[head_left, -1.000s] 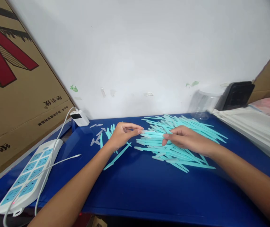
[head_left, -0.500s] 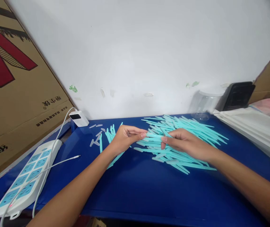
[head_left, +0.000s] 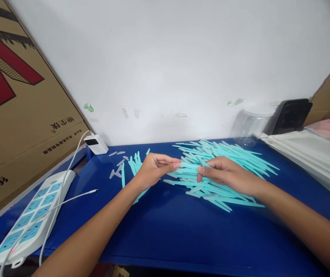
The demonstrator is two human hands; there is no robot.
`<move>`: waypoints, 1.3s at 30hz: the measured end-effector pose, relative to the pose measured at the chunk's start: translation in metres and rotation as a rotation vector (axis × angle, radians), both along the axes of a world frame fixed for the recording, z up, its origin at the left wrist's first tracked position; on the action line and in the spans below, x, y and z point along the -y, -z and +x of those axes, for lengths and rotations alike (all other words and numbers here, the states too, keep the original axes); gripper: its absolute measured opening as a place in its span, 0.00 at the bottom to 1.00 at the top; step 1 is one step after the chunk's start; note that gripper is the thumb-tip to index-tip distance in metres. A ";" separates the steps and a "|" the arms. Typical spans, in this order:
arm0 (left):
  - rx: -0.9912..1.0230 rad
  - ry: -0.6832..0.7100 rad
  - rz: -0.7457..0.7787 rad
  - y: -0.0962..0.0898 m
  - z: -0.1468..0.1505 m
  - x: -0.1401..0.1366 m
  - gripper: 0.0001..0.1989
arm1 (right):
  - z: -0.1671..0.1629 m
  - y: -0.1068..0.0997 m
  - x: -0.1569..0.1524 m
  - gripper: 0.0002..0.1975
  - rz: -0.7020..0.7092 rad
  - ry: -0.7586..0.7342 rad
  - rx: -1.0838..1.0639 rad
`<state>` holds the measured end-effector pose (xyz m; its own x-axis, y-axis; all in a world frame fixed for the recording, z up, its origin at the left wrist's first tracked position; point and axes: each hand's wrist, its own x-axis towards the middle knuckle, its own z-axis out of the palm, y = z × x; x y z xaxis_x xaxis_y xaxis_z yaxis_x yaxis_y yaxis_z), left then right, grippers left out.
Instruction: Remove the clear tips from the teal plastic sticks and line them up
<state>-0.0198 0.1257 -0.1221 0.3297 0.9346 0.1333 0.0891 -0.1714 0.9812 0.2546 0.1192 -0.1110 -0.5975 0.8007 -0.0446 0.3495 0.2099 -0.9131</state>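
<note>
My left hand [head_left: 154, 169] is closed in a pinch at the pale, capped end of a turquoise eyebrow razor [head_left: 190, 168]. My right hand [head_left: 230, 175] grips the same razor by its handle, between thumb and fingers. Beneath and behind my right hand spreads a large pile of similar turquoise razors [head_left: 241, 157], many with translucent covers on one end. A smaller group of razors [head_left: 132, 164] lies to the left, partly hidden by my left hand. Several loose translucent blade covers [head_left: 118, 172] are scattered beside that group.
On the left lie a white power strip [head_left: 34, 215] with cables and a white charger with a dark display [head_left: 96, 144]. A clear jar [head_left: 250, 127], a black holder [head_left: 292, 115] and stacked white bags [head_left: 312, 154] are at right. A carton [head_left: 37, 115] stands left on the blue table [head_left: 165, 234].
Both hands keep nearly the same grip on the razor. The view has shifted very slightly; the piles look unchanged.
</note>
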 end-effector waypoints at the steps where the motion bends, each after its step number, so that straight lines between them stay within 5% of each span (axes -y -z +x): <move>1: -0.008 0.000 0.005 0.000 0.001 0.000 0.17 | -0.001 0.000 0.000 0.24 0.004 0.006 0.008; 4: -0.091 -0.035 0.071 0.000 0.004 0.001 0.17 | -0.003 -0.002 0.000 0.26 0.043 0.053 0.064; 9: -0.359 -0.255 0.508 -0.004 0.010 0.006 0.13 | -0.001 -0.004 -0.006 0.28 0.264 0.205 0.176; 12: -0.478 -0.358 0.596 -0.007 0.007 0.007 0.12 | 0.006 -0.004 -0.012 0.28 0.394 0.292 0.227; 16: -0.384 -0.412 0.376 -0.006 0.000 -0.002 0.11 | 0.016 -0.001 -0.019 0.28 0.521 0.300 0.433; 21: 0.218 -0.203 -0.268 -0.004 -0.008 -0.015 0.13 | 0.024 0.005 -0.026 0.28 0.619 0.362 0.565; 24: 0.492 -0.138 -0.462 -0.006 -0.014 -0.019 0.12 | 0.028 0.006 -0.029 0.29 0.704 0.426 0.618; 31: 0.637 -0.160 -0.530 -0.004 -0.016 -0.021 0.14 | 0.031 0.008 -0.036 0.21 0.732 0.474 0.496; 39: 0.502 -0.101 -0.423 -0.002 -0.010 -0.018 0.25 | 0.026 0.015 -0.036 0.21 0.755 0.413 0.382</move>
